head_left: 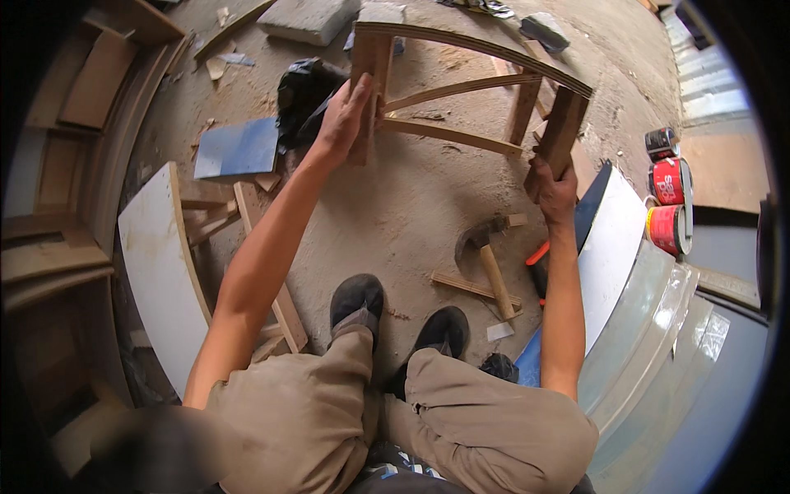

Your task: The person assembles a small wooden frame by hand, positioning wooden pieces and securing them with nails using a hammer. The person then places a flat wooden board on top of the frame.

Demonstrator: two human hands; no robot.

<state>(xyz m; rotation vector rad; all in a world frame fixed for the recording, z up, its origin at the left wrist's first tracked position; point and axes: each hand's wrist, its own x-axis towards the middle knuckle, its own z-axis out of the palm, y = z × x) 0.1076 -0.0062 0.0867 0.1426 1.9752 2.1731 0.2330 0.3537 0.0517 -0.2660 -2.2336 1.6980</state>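
A curved white laminate panel (160, 272) lies on the dusty floor (411, 206) at left. The left hand (341, 119) wraps one upright of a curved plywood frame (469, 86); the right hand (551, 188) grips the other upright, hands well apart. A wooden-handled hammer (487, 262) lies between; red paint tins (671, 206) stand right.
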